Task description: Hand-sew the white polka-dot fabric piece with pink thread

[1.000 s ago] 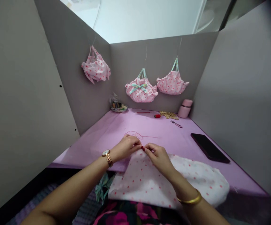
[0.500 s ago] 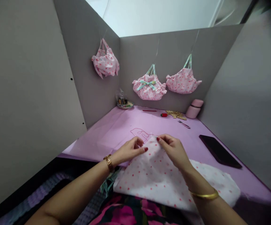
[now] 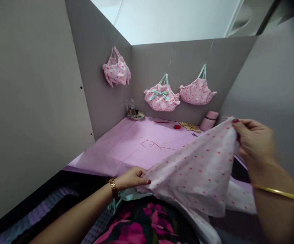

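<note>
A white cotton fabric with pink polka dots is stretched between my hands, above my lap and the table's front edge. My left hand pinches its near left edge between thumb and fingers. Raised at the right, my right hand grips the upper corner. Green ribbon ties show under the fabric beside my left wrist. A red thread lies in loops on the table, its right end running toward the fabric. Near its left end is a needle.
The table has a lilac cover. Toward its back are a woven dish, a red pencil, a red spool, tan lace, partly hidden snips and a pink flask. Three dotted bags hang on grey partitions.
My right hand has carried the fabric's corner up and to the right, spreading the cloth. My left hand has moved down and closed on the edge. The fabric now covers part of the snips.
</note>
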Available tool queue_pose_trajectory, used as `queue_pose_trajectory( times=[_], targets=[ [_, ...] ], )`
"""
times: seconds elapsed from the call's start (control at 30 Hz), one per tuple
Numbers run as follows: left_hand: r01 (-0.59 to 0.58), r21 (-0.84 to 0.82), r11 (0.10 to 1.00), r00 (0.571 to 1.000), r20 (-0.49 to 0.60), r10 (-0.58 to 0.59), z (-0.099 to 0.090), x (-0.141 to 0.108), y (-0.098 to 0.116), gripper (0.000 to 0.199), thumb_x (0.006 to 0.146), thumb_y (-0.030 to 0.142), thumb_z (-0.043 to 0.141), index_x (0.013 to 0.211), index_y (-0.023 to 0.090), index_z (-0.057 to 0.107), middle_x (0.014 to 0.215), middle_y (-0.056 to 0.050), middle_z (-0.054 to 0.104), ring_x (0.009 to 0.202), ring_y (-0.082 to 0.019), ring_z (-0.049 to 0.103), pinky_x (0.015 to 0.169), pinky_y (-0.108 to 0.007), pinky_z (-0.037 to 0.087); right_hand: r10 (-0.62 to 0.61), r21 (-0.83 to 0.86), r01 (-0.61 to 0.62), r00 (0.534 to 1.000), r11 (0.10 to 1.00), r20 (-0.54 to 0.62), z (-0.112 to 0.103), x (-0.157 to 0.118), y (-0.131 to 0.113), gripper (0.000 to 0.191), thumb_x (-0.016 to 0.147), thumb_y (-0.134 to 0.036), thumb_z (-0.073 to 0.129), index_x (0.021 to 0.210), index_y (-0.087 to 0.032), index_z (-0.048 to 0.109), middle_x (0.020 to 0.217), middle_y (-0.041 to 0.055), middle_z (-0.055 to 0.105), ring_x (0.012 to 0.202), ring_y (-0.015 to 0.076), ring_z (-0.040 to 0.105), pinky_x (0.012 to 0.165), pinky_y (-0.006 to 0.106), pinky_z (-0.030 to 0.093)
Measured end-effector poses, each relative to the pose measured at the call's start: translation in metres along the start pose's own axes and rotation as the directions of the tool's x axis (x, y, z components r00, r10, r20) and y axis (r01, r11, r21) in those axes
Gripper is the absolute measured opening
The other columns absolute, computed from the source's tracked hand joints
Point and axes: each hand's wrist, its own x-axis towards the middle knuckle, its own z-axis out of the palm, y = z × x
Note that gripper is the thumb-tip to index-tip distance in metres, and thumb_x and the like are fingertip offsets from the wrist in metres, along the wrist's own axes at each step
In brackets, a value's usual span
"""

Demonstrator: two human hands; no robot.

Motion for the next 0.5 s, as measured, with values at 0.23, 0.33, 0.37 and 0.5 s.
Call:
queue_pose_trajectory(
  times=[0.23,0.33,0.37,0.5],
  targets=[
    [-0.071,-0.048,0.996,0.981,-0.183,0.061,-0.003,-0.001,-0.005,0.034,0.064,0.047,0.067,0.064,0.014,0.057,0.056,0.004,0.05,0.052,-0.009,0.042,0.048,-0.02,0.032,-0.017,-0.051,0.009,0.986,0.999,-0.166,-0.025,0.023,-0.013,0.014,0.067,-0.003,0.06,0.059,-0.014,0.056,0.059,0.0005,0.052,0.048,0.0065,0.047,0.05,0.025,0.038],
    [-0.158,-0.083,0.984,0.93,-0.348,0.12,-0.011,-0.005,0.011,0.035,0.071,0.05,0.06,0.077,0.015,0.059,0.07,0.0,0.058,0.063,-0.012,0.05,0.058,-0.021,0.039,-0.018,-0.08,0.005,0.986,0.997,-0.164,-0.031,0.016,-0.021,0.011,0.068,-0.006,0.062,0.063,-0.014,0.058,0.06,0.0007,0.051,0.048,0.007,0.044,0.046,0.025,0.035],
    [-0.199,-0.092,0.976,0.906,-0.396,0.148,-0.016,-0.007,0.02,0.035,0.073,0.05,0.057,0.08,0.016,0.059,0.075,-0.001,0.06,0.068,-0.012,0.052,0.062,-0.022,0.041,-0.028,-0.096,0.014,0.988,0.995,-0.149,-0.032,0.013,-0.024,0.008,0.069,-0.008,0.063,0.065,-0.015,0.059,0.062,0.0015,0.052,0.048,0.0072,0.045,0.045,0.024,0.035],
    [-0.47,-0.1,0.877,0.724,-0.612,0.319,-0.045,-0.015,0.076,0.023,0.076,0.038,0.06,0.084,0.017,0.062,0.08,-0.002,0.063,0.069,-0.012,0.054,0.065,-0.023,0.043,-0.108,-0.106,0.097,0.988,0.99,-0.108,-0.038,0.02,-0.038,0.006,0.072,-0.014,0.064,0.068,-0.016,0.059,0.069,0.0029,0.054,0.053,0.0072,0.048,0.047,0.023,0.035]
  ],
)
